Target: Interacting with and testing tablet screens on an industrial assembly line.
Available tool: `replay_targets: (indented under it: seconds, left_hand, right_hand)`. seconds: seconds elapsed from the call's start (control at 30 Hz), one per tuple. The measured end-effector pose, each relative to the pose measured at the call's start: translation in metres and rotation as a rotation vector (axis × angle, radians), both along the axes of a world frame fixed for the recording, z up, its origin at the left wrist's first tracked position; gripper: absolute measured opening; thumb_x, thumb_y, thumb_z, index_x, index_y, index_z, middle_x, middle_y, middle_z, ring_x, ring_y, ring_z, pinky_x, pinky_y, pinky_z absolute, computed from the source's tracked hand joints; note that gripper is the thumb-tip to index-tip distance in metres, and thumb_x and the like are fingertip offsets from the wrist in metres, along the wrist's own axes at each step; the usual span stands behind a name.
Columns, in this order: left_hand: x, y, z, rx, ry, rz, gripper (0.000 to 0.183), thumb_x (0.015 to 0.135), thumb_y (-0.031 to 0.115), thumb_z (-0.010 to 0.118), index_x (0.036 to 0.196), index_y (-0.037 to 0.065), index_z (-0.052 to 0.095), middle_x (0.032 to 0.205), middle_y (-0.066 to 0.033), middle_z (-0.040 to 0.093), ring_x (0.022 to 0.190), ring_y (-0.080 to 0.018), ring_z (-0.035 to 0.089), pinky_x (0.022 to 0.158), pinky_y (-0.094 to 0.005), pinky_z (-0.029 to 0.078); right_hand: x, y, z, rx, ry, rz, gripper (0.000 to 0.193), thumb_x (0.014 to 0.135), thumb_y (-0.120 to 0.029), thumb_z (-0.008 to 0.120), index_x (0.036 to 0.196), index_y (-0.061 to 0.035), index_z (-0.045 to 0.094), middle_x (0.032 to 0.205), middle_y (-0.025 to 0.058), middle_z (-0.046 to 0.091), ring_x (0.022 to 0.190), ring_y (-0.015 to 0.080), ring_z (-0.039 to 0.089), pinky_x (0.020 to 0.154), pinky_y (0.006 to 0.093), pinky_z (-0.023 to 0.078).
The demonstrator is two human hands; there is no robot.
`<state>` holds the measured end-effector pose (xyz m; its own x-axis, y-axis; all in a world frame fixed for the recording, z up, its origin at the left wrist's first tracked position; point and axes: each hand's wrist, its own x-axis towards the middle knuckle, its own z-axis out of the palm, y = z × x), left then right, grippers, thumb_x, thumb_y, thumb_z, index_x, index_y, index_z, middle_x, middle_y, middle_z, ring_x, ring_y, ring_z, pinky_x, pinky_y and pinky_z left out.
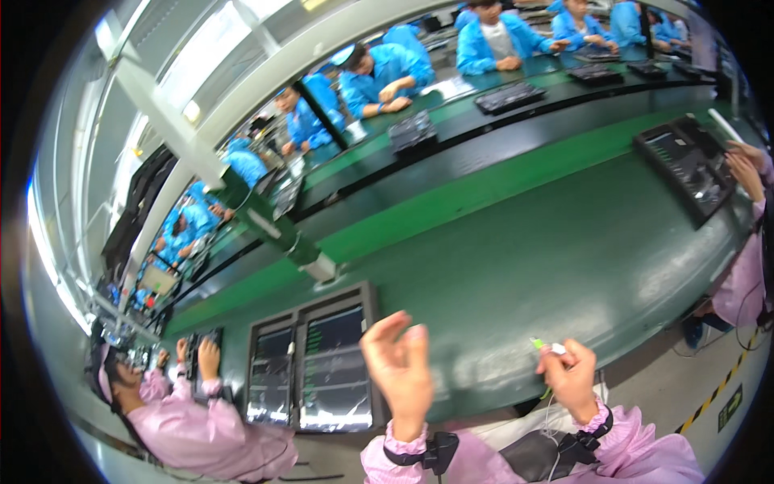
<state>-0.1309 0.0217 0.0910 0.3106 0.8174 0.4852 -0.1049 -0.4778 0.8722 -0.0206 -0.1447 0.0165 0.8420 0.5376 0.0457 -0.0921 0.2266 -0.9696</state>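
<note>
Tray (370,306) left of left hand (402,379)

The tabletop (516,278) looks smooth and glossy, the sleeves (649,452) cloth.

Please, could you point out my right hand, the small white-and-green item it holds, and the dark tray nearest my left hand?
Right hand (572,376), head view: middle of the hand.
White-and-green item (557,348), head view: white part.
Dark tray (369,303), head view: rim, upper right.
</note>
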Motion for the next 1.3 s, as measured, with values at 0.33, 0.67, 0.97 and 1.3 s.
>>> replay_targets:
  seconds: [0.33, 0.67, 0.97, 1.3]
  left_hand:
    - [0.254, -0.081, -0.058, -0.185, 0.604, -0.639, 0.075, 0.082, 0.040, 0.063, 0.127, -0.010, 0.029, 0.120, -0.0258, 0.046, 0.111, -0.0285, 0.049, 0.090, -0.0371, 0.043]
    - [0.370, -0.136, -0.089, 0.079, 0.623, -0.373, 0.063, 0.080, 0.039, 0.056, 0.117, -0.008, 0.038, 0.118, -0.0304, 0.045, 0.113, -0.0433, 0.041, 0.094, -0.0524, 0.031]
    - [0.321, -0.104, -0.089, 0.308, 0.607, -0.329, 0.040, 0.080, 0.023, 0.055, 0.103, -0.007, 0.042, 0.093, -0.0281, 0.054, 0.089, -0.0435, 0.053, 0.076, -0.0524, 0.041]
    - [0.094, -0.015, -0.073, 0.029, 0.563, -0.357, 0.065, 0.085, 0.006, 0.055, 0.136, -0.003, 0.017, 0.127, -0.0255, 0.043, 0.111, -0.0290, 0.049, 0.087, -0.0340, 0.044]
  right_hand:
    - [0.119, -0.106, -0.034, -0.140, -0.300, -0.776, 0.034, 0.090, -0.009, 0.054, 0.063, -0.0091, 0.033, 0.056, 0.0010, 0.049, 0.043, 0.0006, 0.035, 0.039, 0.0184, 0.025]
    - [0.122, -0.090, -0.052, -0.346, -0.524, -0.945, 0.037, 0.081, -0.002, 0.061, 0.055, -0.0025, 0.034, 0.045, 0.0058, 0.040, 0.040, 0.0102, 0.031, 0.039, 0.0280, 0.026]
    - [0.122, -0.109, -0.050, -0.182, -0.334, -0.904, 0.016, 0.083, -0.001, 0.056, 0.069, 0.0009, 0.049, 0.060, 0.0053, 0.057, 0.050, 0.0062, 0.044, 0.046, 0.0234, 0.034]
    - [0.141, -0.126, -0.019, -0.274, -0.430, -1.147, 0.022, 0.087, -0.006, 0.057, 0.069, 0.0024, 0.047, 0.068, 0.0072, 0.061, 0.055, 0.0051, 0.043, 0.050, 0.0217, 0.033]
